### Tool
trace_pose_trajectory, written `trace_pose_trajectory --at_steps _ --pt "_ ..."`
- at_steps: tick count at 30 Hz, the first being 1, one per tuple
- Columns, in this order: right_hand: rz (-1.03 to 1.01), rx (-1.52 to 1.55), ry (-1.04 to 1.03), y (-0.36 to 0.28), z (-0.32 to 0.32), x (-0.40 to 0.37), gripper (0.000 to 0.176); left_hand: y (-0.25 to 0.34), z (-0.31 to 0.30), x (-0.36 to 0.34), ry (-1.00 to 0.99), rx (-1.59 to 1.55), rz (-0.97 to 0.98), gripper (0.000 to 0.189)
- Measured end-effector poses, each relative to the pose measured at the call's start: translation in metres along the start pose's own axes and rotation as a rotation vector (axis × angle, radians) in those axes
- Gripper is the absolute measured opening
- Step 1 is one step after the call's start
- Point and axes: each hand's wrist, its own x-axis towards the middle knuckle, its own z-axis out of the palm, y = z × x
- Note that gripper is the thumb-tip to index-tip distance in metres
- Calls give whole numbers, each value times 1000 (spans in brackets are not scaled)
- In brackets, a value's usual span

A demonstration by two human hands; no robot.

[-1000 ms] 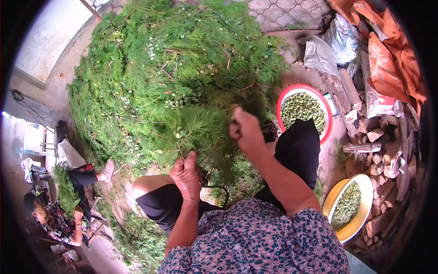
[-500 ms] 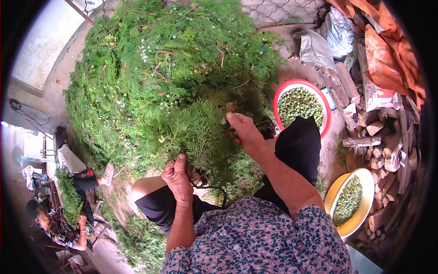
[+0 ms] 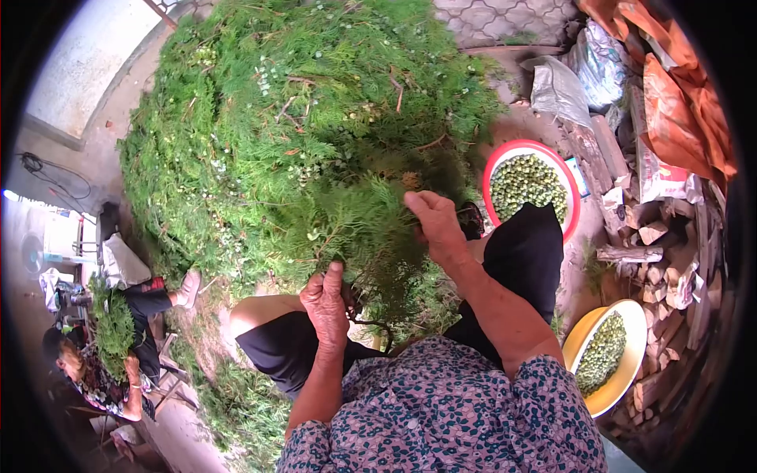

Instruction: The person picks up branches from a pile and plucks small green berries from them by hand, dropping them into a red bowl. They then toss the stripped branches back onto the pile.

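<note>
My left hand [image 3: 326, 303] is closed, thumb up, around the stem end of a leafy evergreen branch [image 3: 347, 225]. The branch spreads upward from that grip, its flat green sprays partly blurred. At the right side of the sprays is my right hand [image 3: 438, 227], thumb and fingers pinched together. Whatever sits between those fingertips is hidden. Beyond both hands rises a large heap of cut evergreen branches [image 3: 244, 150] with small pale green cones among them.
A red-rimmed white basin [image 3: 569, 206] and a yellow basin [image 3: 637, 364] hold green cones on my right. Stacked firewood [image 3: 653, 276], sacks [image 3: 597, 67] and an orange tarp [image 3: 670, 118] line that side. At left, another person [image 3: 102, 378] sits holding greenery.
The view has shifted slightly, so the surroundings appear farther right. The branch in my left hand has turned a little, its foliage now blurred. My right hand stays pinched beside it.
</note>
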Motion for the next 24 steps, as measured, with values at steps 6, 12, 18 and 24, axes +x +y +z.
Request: trace_pose_trajectory --at_steps 6,12,18,24 --pt "88 169 228 12 -3 6 20 -7 8 -2 -60 32 -61 41" --pt "-213 -17 250 45 -24 35 24 -15 10 -2 -126 100 -4 40" --pt "-62 466 40 -9 -61 37 19 0 5 -2 -116 51 -74 37" --pt "-78 520 -221 -41 -23 0 18 -14 6 4 -159 108 -80 39"
